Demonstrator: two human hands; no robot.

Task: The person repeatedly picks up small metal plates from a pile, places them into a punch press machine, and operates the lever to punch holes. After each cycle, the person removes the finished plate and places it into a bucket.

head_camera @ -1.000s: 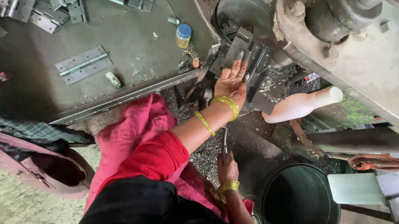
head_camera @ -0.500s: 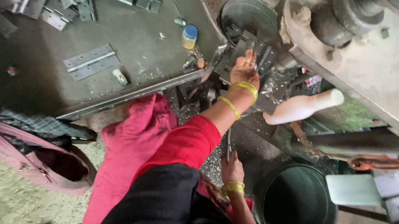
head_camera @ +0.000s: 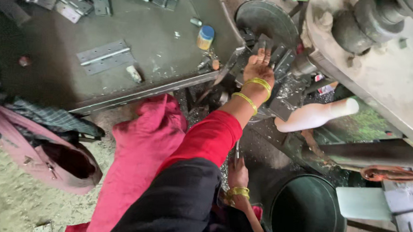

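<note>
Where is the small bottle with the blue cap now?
In the head view, the small bottle stands on the grey metal table, upper centre, just left of the left hand.

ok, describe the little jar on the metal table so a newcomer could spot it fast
Start at the big grey metal table in the upper left and follow it to its right end, near the round dark bucket. The small jar stands upright there, alone. It is the only coloured thing among grey hinges: yellowish body, blue cap.
</note>
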